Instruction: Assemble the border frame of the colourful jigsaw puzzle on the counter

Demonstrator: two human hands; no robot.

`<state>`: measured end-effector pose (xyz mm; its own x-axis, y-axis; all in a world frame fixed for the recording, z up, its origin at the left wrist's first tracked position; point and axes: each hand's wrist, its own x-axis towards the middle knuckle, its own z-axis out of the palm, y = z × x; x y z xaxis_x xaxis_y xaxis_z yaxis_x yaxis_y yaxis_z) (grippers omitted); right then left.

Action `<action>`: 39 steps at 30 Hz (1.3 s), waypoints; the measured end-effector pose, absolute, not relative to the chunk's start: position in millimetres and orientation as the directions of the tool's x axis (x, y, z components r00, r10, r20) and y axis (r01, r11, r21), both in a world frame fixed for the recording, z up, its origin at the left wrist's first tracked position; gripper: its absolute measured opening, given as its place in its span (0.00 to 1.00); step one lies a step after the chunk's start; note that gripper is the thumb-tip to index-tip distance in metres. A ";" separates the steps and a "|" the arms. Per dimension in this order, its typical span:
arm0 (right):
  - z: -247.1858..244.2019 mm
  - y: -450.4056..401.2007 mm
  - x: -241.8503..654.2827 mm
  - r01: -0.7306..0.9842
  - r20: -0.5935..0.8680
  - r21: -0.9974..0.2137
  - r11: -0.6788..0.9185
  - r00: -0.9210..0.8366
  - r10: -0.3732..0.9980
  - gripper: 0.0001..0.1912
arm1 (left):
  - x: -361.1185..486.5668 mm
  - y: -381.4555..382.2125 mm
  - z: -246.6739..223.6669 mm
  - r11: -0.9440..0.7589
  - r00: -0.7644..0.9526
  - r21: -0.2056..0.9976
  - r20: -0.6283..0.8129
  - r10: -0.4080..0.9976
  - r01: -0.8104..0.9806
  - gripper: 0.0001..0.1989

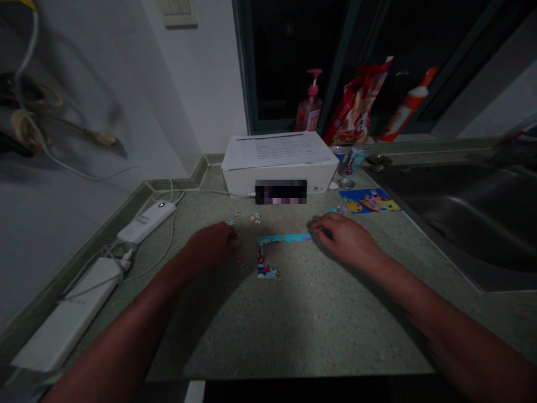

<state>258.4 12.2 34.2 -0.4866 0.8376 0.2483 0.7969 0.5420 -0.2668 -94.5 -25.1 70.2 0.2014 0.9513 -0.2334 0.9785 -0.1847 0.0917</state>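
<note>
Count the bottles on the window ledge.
2: a pink pump soap bottle behind the white box, and an orange-and-white squeeze bottle right of the red bag. Others may be hidden behind the bag.

**Dark window ahead, speckled counter, steel sink on your right**

Straight ahead you've got a window (293, 67) with black panes in a dark green frame (248, 67). A pale wall (84, 101) runs down your left with a switch plate (178, 12) up top, and green trim (84, 252) edges a speckled grey countertop (319, 336). A stainless steel sink (461, 218) sits set in on your right. The light's dim, with heavy shadow across the counter.
</note>
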 end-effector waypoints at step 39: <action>36.6 9.9 254.4 0.728 0.331 -0.318 0.607 -0.514 0.791 0.12 | -104.7 -5.6 62.3 -0.091 0.231 0.540 -0.198 0.953 0.837 0.13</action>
<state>254.4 9.9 36.6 -0.5143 0.7911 0.3312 0.7284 0.6068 -0.3183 -104.7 -5.6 62.3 0.2310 0.9527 -0.1977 0.8365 -0.0907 0.5404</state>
